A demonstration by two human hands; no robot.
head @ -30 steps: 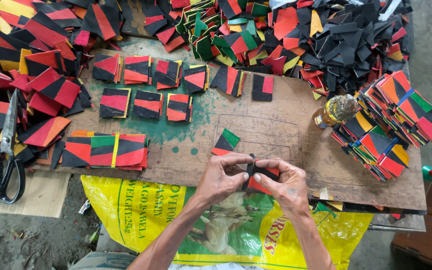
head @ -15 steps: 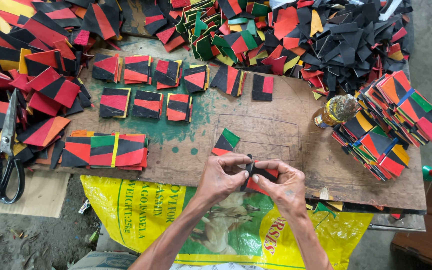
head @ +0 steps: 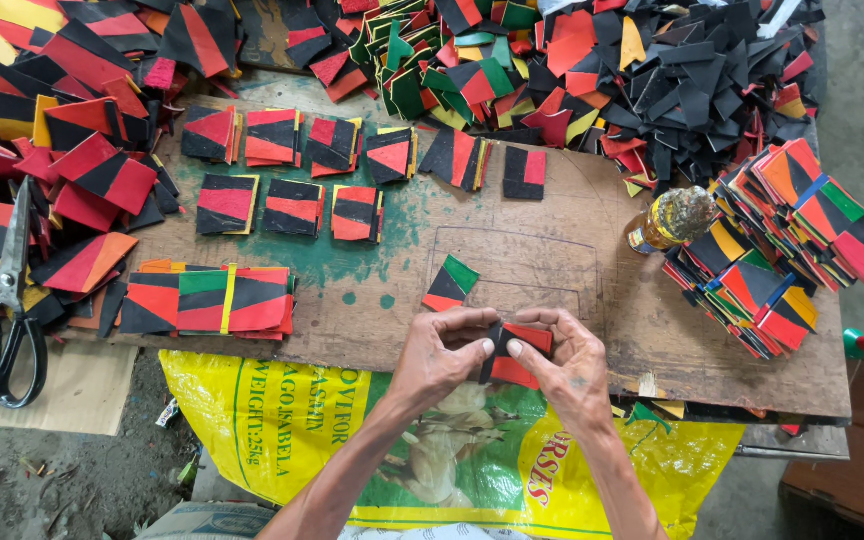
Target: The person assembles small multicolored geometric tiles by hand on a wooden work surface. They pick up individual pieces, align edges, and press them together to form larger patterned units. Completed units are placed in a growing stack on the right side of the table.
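Red-and-black patch [head: 519, 352], held in both hands.
Left hand [head: 439, 357] and right hand [head: 569, 362]: fingers pinch the patch above the desk [head: 552, 260] edge; green-tipped piece [head: 450, 283] nearby.

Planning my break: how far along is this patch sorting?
Done: small stacks laid in rows on the board, banded bundles at right. In hand: left hand and right hand press one red-black piece. Left: big loose heaps behind.

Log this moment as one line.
left hand: grips patch | right hand: grips patch | spare patch on board | scissors far left
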